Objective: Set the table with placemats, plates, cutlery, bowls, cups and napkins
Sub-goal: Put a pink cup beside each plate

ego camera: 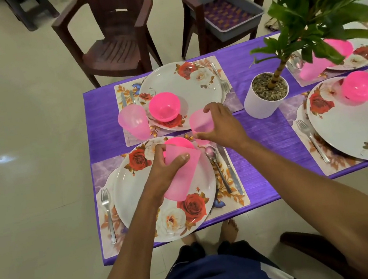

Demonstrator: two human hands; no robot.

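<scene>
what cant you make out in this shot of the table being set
Head view, the only one:
- Near bowl: mostly hidden behind the cup in the left hand.
- Far right place setting: the plant covers much of its plate.
- Right plate: cut off by the picture's right edge.
- Grey bin on the chair: only patterned purple shows inside; what it is cannot be told.
- Napkins: none can be seen.

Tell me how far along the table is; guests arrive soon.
Done: four floral placemats with plates, cutlery, pink bowls; far-left pink plastic cup placed. In hand: left hand and right hand each hold a pink cup. Left: placing those; no napkins visible.
</scene>
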